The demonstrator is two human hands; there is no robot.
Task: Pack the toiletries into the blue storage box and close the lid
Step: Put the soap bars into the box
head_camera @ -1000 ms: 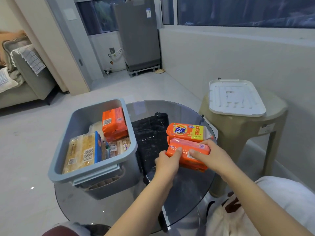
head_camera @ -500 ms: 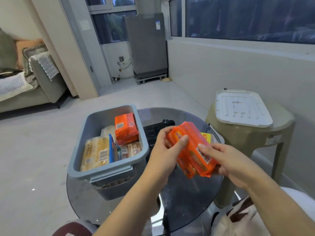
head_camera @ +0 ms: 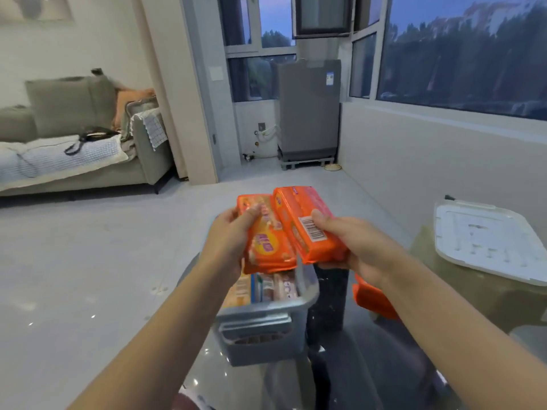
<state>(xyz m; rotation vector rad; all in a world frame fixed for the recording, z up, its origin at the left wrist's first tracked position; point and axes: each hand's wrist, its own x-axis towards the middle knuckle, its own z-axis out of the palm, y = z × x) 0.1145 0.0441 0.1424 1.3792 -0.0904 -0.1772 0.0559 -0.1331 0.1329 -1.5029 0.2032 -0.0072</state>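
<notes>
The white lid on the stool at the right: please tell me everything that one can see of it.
The white lid looks like moulded plastic, rectangular with rounded corners and a raised rim. Its top has shallow pressed shapes and small dimples, and a latch-like tab sits on its far edge. It lies flat on the beige stool, apart from the blue storage box. No hand touches it. Its right side runs out of the picture.

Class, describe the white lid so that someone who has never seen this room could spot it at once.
Start at the long dark window along the right wall and drop down to the beige stool standing beneath it, right of the glass table. The white lid lies flat on top of that stool. It is the only white, ribbed rectangular panel there, apart from the blue storage box, which stands open.
</notes>
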